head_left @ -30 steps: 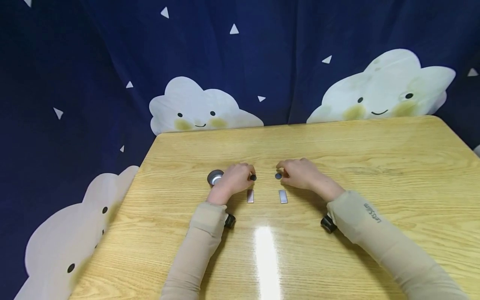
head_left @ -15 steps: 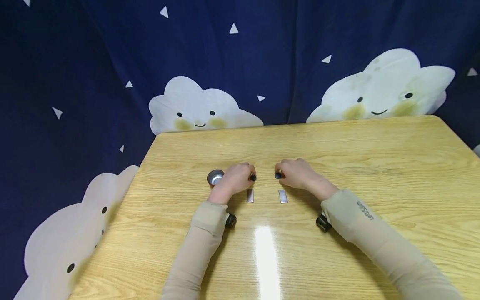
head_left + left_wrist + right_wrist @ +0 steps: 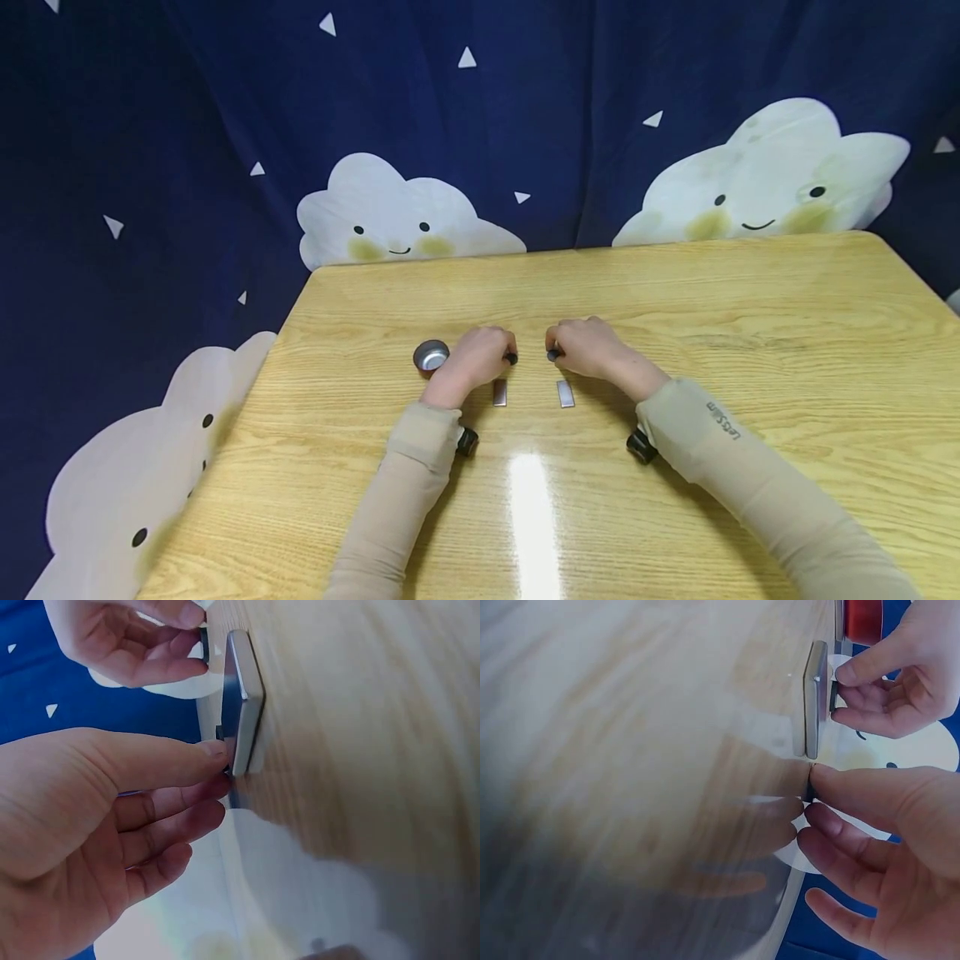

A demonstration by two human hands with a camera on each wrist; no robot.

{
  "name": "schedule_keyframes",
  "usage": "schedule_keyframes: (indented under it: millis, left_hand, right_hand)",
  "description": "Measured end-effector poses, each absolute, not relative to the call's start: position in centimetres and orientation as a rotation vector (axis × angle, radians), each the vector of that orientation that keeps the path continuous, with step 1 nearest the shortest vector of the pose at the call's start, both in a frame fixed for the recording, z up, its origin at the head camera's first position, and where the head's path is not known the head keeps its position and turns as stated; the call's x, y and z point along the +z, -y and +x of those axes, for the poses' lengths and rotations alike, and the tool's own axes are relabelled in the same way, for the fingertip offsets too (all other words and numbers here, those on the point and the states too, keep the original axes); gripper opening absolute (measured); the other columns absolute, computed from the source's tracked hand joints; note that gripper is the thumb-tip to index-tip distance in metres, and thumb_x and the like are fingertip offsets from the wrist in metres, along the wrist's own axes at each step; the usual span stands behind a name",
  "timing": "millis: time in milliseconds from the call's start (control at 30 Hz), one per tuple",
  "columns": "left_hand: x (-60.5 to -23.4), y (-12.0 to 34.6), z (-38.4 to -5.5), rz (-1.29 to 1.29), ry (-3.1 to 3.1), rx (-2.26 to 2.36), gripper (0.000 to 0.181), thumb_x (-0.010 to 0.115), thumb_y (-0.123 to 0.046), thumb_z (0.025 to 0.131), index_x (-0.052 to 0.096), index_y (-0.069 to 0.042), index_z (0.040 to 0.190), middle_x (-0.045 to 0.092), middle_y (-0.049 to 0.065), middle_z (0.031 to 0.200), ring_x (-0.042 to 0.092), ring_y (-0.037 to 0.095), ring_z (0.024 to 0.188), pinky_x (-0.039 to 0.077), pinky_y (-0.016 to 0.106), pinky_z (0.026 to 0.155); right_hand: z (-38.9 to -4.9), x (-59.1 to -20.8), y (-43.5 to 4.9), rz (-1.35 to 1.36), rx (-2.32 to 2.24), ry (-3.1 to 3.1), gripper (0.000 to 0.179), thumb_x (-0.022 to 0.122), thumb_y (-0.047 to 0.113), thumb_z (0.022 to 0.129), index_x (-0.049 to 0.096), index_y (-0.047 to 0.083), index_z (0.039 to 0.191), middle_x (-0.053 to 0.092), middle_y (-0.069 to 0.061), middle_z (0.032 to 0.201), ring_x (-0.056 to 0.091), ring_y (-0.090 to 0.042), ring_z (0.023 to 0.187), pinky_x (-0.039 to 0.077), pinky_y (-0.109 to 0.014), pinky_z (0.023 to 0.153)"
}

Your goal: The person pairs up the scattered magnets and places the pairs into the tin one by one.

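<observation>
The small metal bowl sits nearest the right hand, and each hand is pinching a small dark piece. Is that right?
Not quite: the head view shows the small metal bowl nearest the left hand, not the right. The rest holds: the left hand pinches one small dark piece, and the right hand pinches another small dark piece.
</observation>
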State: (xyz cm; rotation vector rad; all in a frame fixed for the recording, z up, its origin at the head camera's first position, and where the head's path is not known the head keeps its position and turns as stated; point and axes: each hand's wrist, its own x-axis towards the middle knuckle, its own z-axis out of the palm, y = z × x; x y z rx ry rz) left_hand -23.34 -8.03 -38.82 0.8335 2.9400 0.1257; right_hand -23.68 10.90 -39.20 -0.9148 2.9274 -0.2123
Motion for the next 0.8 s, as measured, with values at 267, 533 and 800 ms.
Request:
schedule_keyframes:
  millis: [267,533,800]
  left_hand:
    - [-39.0,7.5,-23.4,0.849,-2.959,0.092,0.011,0.068,-0.017,0.080,0.070,-0.013,0.090,0.068,0.000,0.090,0.062,0.018,0.085,0.048,0.032,0.077]
    - [-39.0,7.1,-23.3,0.874,-2.970,0.037,0.005,0.065,-0.014,0.081,0.069,-0.013,0.084,0.067,-0.002,0.085,0.062,0.015,0.079,0.047,0.031,0.075]
    - [-38.7,6.6,-23.5,0.896,-2.966,0.024,0.005,0.065,-0.014,0.081,0.070,-0.014,0.083,0.067,-0.001,0.085,0.061,0.015,0.079,0.046,0.031,0.076]
  right_hand:
    - [-23.8,-39.2,-10.5,-0.911,-0.267,-2.934,0.006,0.069,0.017,0.078,0.067,0.013,0.083,0.064,0.002,0.075,0.056,-0.014,0.068,0.045,-0.040,0.069]
    - [-24.1,-39.4,-10.3,-0.888,-0.297,-2.918,0.006,0.070,0.018,0.078,0.068,0.013,0.080,0.063,0.002,0.073,0.055,-0.013,0.066,0.046,-0.039,0.067]
    - [-24.4,-39.0,-9.8,-0.840,-0.337,-2.906,0.008,0.069,0.019,0.078,0.068,0.012,0.081,0.063,0.002,0.075,0.056,-0.015,0.069,0.046,-0.040,0.071]
